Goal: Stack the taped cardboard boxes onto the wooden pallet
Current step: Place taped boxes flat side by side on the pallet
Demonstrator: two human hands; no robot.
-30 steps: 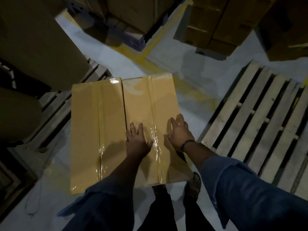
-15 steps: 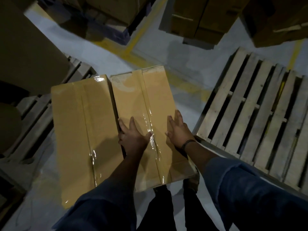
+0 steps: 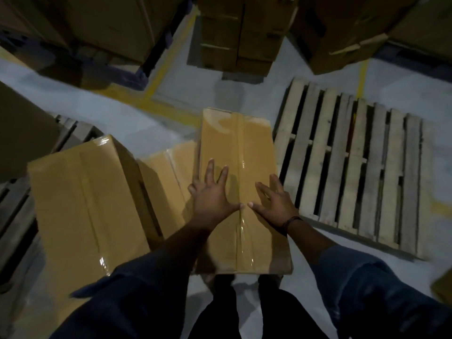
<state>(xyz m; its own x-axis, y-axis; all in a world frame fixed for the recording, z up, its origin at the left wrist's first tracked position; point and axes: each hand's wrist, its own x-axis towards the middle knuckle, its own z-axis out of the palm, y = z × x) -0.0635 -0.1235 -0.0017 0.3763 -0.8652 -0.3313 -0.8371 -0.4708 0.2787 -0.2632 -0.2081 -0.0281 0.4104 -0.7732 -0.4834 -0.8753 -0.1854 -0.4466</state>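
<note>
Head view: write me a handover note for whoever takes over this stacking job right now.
Left hand: open, flat on top of the middle taped box.
Right hand: open, flat on the same top; both thumbs lie near the tape seam.
That box sits just left of the wooden pallet, not on it. A second taped box stands further left, with a lower one between them.
Done: nothing stacked on the pallet's visible slats.
Left: get all three boxes onto the pallet.

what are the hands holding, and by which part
Nothing gripped: left hand and right hand press flat on top of the taped brown cardboard box.
</note>
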